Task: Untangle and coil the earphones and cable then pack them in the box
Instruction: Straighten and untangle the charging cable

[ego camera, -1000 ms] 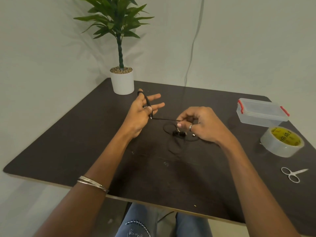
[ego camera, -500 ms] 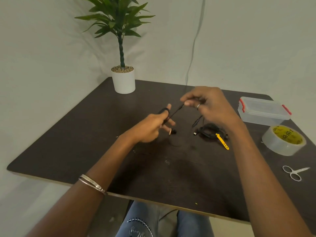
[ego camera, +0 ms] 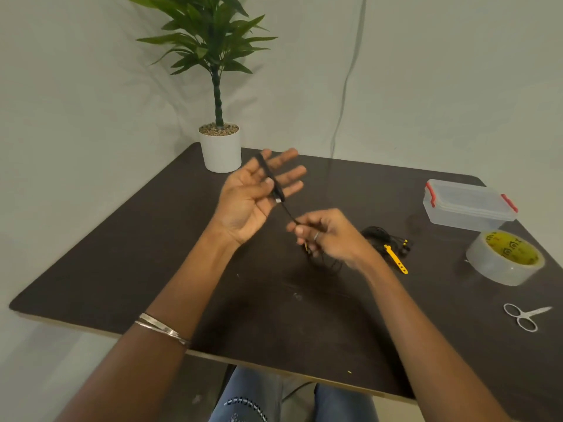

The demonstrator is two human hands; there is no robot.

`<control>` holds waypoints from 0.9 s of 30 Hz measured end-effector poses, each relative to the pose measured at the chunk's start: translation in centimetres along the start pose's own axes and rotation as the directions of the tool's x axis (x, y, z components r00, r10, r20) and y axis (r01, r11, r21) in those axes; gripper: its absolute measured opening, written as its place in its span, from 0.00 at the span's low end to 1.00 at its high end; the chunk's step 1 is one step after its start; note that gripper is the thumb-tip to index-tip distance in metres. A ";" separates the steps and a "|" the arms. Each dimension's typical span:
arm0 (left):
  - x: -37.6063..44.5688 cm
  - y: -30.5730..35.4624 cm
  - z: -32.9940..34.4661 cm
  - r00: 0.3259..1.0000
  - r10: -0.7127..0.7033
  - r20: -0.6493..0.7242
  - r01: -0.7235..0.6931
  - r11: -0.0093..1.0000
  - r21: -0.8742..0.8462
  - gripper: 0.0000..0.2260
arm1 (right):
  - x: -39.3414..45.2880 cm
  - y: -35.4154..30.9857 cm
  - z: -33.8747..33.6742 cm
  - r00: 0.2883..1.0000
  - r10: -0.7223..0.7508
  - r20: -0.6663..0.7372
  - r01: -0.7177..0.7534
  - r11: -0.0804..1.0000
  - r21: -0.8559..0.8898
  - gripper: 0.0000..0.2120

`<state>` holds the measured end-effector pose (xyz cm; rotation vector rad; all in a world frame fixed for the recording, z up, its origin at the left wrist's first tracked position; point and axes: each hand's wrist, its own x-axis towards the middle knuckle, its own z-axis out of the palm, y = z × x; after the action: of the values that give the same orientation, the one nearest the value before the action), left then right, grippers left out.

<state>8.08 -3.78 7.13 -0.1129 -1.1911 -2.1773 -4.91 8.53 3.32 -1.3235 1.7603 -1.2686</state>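
Observation:
A thin black cord (ego camera: 269, 175) is looped over the spread fingers of my left hand (ego camera: 253, 196), held up above the table. The thumb pins the cord against the fingers, and a small silver plug shows just below it. From there a strand runs down to my right hand (ego camera: 329, 236), which pinches it between thumb and fingertips. The rest of the cord lies slack on the table under that hand. A coiled black bundle (ego camera: 380, 237) with a yellow tie (ego camera: 396, 258) lies just right of my right hand. The clear box (ego camera: 469, 205) with red clips stands at the far right, lid on.
A roll of clear tape (ego camera: 504, 257) sits in front of the box, and small white scissors (ego camera: 524, 316) lie near the right edge. A potted plant (ego camera: 221, 150) stands at the back corner of the dark table (ego camera: 122, 269). Walls close in behind and to the left.
My left hand has risen and opened its fingers with the cord looped on them. My right hand has dropped from above the bundle towards the table, pulling the strand down.

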 end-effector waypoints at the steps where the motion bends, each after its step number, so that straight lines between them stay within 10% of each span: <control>1: 0.2 0.3 -0.4 0.997 0.014 -0.078 -0.015 1.000 -0.005 0.20 | -0.3 0.1 0.3 0.999 0.019 0.039 -0.019 1.000 0.010 0.06; 13: 0.6 0.8 -1.0 0.931 0.085 -0.356 -0.035 0.989 0.144 0.19 | -0.9 -0.1 0.0 0.992 0.093 -0.083 -0.092 0.996 0.008 0.05; 16: 0.8 0.0 -1.7 0.957 0.164 -0.237 0.045 0.728 0.684 0.25 | -1.2 -0.7 -0.4 0.998 0.049 -0.030 -0.051 0.996 -0.073 0.06; 20: -0.1 -1.3 -2.8 0.998 -0.006 -0.059 0.055 0.462 0.885 0.31 | -1.4 -2.3 -2.4 0.983 -0.071 -0.167 0.045 0.987 -0.151 0.06; 27: -0.1 -2.2 -2.4 0.989 -0.017 -0.146 0.124 0.632 0.765 0.28 | -2.8 -5.1 -4.9 0.967 -0.254 0.034 0.232 0.808 -0.541 0.01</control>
<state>7.37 -4.77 4.09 0.4462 -1.9726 -1.5065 -6.27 12.56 9.65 -1.9035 2.1280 -0.9475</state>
